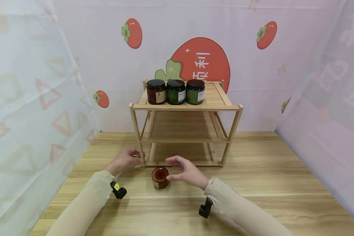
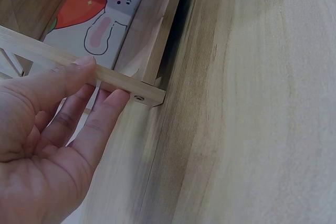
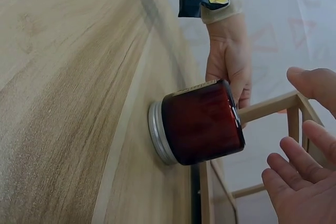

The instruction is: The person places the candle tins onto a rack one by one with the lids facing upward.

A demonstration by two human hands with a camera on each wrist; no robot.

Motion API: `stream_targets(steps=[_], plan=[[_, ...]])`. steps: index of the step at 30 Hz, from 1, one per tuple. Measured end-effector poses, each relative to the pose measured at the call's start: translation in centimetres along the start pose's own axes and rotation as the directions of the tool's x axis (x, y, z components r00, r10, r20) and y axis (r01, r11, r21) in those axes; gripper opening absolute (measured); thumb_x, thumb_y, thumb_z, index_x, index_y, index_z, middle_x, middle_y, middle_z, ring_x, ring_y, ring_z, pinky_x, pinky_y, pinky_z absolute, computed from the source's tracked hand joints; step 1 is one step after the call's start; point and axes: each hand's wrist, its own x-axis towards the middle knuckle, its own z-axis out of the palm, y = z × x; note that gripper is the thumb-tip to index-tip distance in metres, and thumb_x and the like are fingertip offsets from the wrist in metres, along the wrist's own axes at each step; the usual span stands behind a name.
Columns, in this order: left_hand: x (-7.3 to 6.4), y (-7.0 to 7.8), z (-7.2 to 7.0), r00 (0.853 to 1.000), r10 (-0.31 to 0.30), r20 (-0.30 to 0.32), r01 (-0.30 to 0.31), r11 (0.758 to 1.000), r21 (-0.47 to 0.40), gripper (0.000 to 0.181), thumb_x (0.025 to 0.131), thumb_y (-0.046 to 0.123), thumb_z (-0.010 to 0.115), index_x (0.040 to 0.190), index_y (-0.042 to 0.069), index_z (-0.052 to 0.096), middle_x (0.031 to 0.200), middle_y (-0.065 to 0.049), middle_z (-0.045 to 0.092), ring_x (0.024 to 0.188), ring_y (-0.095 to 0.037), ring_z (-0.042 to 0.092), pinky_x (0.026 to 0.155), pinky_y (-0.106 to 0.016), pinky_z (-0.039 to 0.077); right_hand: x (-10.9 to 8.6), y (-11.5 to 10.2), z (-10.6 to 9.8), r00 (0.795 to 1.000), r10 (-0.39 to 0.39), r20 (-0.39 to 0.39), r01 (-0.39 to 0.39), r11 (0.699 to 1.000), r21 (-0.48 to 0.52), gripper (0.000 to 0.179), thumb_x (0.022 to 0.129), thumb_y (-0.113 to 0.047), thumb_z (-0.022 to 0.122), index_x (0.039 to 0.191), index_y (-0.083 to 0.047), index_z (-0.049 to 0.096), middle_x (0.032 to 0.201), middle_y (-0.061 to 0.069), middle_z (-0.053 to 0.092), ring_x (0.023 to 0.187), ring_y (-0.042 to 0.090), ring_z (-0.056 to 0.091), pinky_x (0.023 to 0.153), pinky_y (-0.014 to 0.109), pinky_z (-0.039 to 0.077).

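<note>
A low wooden rack point(image 1: 186, 140) with shelves stands on the table. At its front left post, my left hand point(image 1: 127, 161) pinches the wood; in the left wrist view the thumb lies on one side of the post point(image 2: 113, 77) and the fingers on the other. A dark amber glass jar point(image 1: 160, 179) sits on the table before the rack, its silver band point(image 3: 160, 132) against the tabletop. My right hand point(image 1: 188, 172) is beside the jar, fingers spread and relaxed, holding nothing. In the right wrist view those fingers point(image 3: 299, 163) are apart from the glass.
On the rack's top shelf stand a dark red jar point(image 1: 156, 92) and two green jars, one in the middle point(image 1: 175, 93) and one at the right point(image 1: 195, 93), all with black lids. Printed cloth walls point(image 1: 312, 108) enclose the wooden table point(image 1: 277, 170) at the back and sides.
</note>
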Motion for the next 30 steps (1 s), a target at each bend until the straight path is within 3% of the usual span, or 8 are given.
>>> stream_targets(steps=[9,20,30], plan=[[-0.1,0.1,0.1,1.0,0.016,-0.002,-0.016,0.999,0.036,0.033,0.086,-0.002,0.068,0.115,-0.008,0.055,0.124,-0.031,0.055,0.096,-0.016,0.064,0.081,-0.023,0.056,0.4,0.8,0.1,1.0,0.018,0.004,-0.018,1.0,-0.026,0.06,0.082,-0.014,0.078,0.134,-0.004,0.05,0.141,0.014,0.05,0.133,0.033,0.043,0.113,0.052,0.032],[0.0,0.1,0.1,1.0,0.022,0.004,-0.022,1.0,0.004,0.032,0.086,-0.004,0.067,0.115,-0.009,0.054,0.122,-0.03,0.056,0.094,-0.015,0.065,0.081,-0.023,0.056,0.7,1.8,0.2,0.999,0.042,0.033,-0.039,0.997,-0.068,0.067,0.082,-0.014,0.078,0.138,-0.001,0.045,0.144,0.019,0.046,0.135,0.031,0.043,0.113,0.045,0.035],[0.0,0.1,0.1,1.0,0.015,0.018,-0.015,1.0,0.005,0.031,0.086,-0.003,0.067,0.114,-0.007,0.055,0.124,-0.031,0.054,0.095,-0.016,0.064,0.081,-0.023,0.056,1.0,2.6,0.4,0.996,0.064,0.066,-0.06,0.996,-0.067,0.071,0.079,-0.011,0.08,0.139,0.001,0.043,0.143,0.02,0.046,0.133,0.036,0.043,0.112,0.049,0.036]])
